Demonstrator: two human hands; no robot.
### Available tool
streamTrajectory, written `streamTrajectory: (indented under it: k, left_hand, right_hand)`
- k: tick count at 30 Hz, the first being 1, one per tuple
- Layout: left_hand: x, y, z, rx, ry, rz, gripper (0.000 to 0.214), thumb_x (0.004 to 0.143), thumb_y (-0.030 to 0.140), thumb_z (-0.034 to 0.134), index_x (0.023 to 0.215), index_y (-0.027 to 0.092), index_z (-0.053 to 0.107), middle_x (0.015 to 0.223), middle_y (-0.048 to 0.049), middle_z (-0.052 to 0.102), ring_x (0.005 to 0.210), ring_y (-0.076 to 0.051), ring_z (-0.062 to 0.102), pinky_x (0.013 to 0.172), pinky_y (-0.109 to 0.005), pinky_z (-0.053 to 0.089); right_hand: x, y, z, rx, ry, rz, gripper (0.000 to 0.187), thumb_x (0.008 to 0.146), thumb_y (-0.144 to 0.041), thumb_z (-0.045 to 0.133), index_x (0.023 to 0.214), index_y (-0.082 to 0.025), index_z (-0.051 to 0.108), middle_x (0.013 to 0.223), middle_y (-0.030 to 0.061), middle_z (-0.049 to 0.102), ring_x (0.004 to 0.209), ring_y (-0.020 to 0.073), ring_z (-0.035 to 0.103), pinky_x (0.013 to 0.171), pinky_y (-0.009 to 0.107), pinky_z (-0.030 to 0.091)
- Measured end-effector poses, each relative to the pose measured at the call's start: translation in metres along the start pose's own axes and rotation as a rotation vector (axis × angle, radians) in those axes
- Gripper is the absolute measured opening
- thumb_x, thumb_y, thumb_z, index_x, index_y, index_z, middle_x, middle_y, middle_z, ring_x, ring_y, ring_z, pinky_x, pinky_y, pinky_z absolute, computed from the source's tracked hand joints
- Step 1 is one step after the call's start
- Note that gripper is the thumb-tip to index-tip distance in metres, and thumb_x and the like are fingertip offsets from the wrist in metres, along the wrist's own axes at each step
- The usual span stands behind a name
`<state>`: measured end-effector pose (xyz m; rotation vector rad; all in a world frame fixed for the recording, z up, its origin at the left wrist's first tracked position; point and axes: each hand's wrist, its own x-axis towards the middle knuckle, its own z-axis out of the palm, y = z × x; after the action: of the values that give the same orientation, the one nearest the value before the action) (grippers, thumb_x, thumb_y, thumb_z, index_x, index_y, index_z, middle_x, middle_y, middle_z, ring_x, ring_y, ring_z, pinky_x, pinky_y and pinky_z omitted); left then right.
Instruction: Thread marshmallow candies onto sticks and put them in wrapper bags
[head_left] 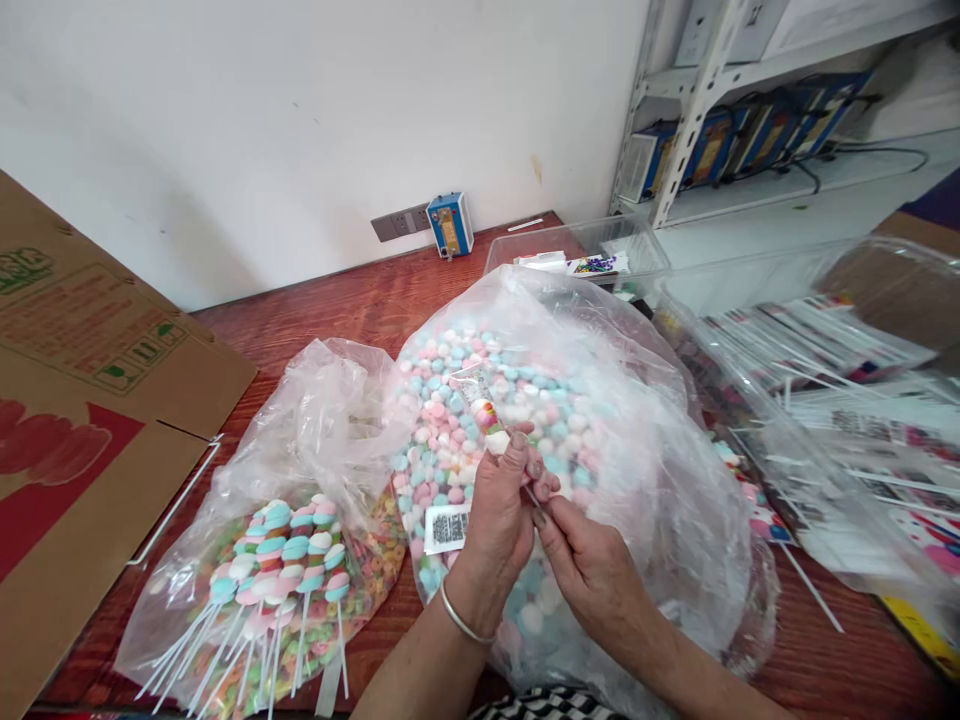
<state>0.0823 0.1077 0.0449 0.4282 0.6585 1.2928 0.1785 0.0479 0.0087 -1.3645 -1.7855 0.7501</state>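
Note:
Over the big clear bag of pastel marshmallows (457, 400), my left hand (499, 510) is closed around a marshmallow candy skewer (487, 415) in a clear wrapper. Its colourful candies and a white marshmallow poke out above my thumb, the wrapper's tip pointing up and left. My right hand (589, 560) pinches at the lower end of the skewer, where a thin piece shows between the fingers; whether it is the stick or a tie I cannot tell. To the left, several unwrapped marshmallow skewers (281, 560) lie on a bag of ring-shaped gummies (382, 550), white sticks toward me.
A cardboard box (97, 420) stands at the left. On the right, a clear plastic bin (750, 440) holds printed packets, with a wrapped stick candy (806, 590) beside it. Behind are another clear bin (634, 245), a small blue device (450, 225) and a metal shelf (694, 110).

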Motion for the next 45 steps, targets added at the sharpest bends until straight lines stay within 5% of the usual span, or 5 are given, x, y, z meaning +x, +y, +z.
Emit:
streamTrajectory:
  k: [5, 9, 22, 32, 45]
  left_hand:
    - [0.019, 0.033, -0.009, -0.071, 0.098, 0.086, 0.041, 0.08, 0.042, 0.071, 0.11, 0.017, 0.061, 0.094, -0.0041, 0.067, 0.08, -0.015, 0.066, 0.078, -0.03, 0.054]
    - [0.03, 0.051, -0.008, -0.096, 0.082, 0.075, 0.026, 0.082, 0.024, 0.071, 0.105, 0.017, 0.062, 0.066, 0.0076, 0.052, 0.045, -0.001, 0.045, 0.053, -0.016, 0.044]
    - [-0.008, -0.008, -0.003, 0.069, 0.005, -0.028, 0.03, 0.087, 0.04, 0.064, 0.101, 0.014, 0.062, 0.073, -0.001, 0.061, 0.07, -0.013, 0.061, 0.067, -0.025, 0.048]
    - [0.032, 0.05, -0.007, -0.12, 0.068, 0.073, 0.027, 0.081, 0.021, 0.071, 0.107, 0.018, 0.062, 0.061, 0.0091, 0.047, 0.044, -0.001, 0.043, 0.049, -0.015, 0.041]
    - [-0.014, -0.01, -0.006, 0.245, -0.036, -0.054, 0.024, 0.084, 0.029, 0.067, 0.104, 0.017, 0.062, 0.089, -0.0024, 0.063, 0.081, -0.012, 0.059, 0.077, -0.023, 0.045]
  right_hand:
    - [-0.008, 0.001, -0.006, -0.033, -0.052, -0.039, 0.026, 0.1, -0.028, 0.035, 0.078, -0.023, 0.048, 0.062, -0.0024, 0.055, 0.053, 0.0148, 0.056, 0.052, 0.024, 0.037]
    - [-0.011, -0.002, -0.004, -0.105, -0.052, -0.091, 0.026, 0.1, -0.027, 0.034, 0.078, -0.022, 0.048, 0.059, -0.0026, 0.055, 0.05, 0.0151, 0.055, 0.051, 0.025, 0.035]
    - [0.008, -0.001, -0.005, 0.148, 0.01, 0.07, 0.028, 0.099, -0.03, 0.036, 0.076, -0.022, 0.049, 0.065, -0.0021, 0.054, 0.058, 0.0146, 0.053, 0.056, 0.024, 0.038]
    - [-0.003, -0.006, -0.002, 0.099, -0.108, 0.035, 0.026, 0.1, -0.028, 0.037, 0.075, -0.023, 0.044, 0.063, -0.0049, 0.049, 0.055, 0.0131, 0.049, 0.054, 0.024, 0.032]
    - [0.016, -0.008, -0.005, 0.229, 0.076, 0.131, 0.029, 0.1, -0.032, 0.034, 0.084, -0.02, 0.056, 0.074, 0.0016, 0.062, 0.065, 0.0163, 0.057, 0.06, 0.026, 0.045]
